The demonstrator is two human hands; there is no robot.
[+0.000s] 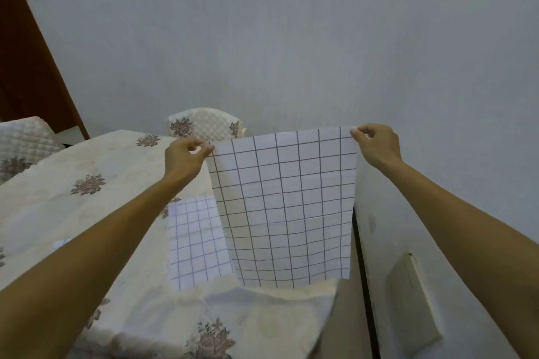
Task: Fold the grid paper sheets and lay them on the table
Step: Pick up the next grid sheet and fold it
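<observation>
Both hands, left hand and right hand, pinch the top corners of an unfolded grid sheet hanging above the table, where another grid sheet already lies, so folding seemingly remains.

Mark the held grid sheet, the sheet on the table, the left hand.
held grid sheet (288, 207): head view, sheet's middle.
sheet on the table (198, 245): head view, visible part.
left hand (183, 159): head view, back of hand.
</observation>
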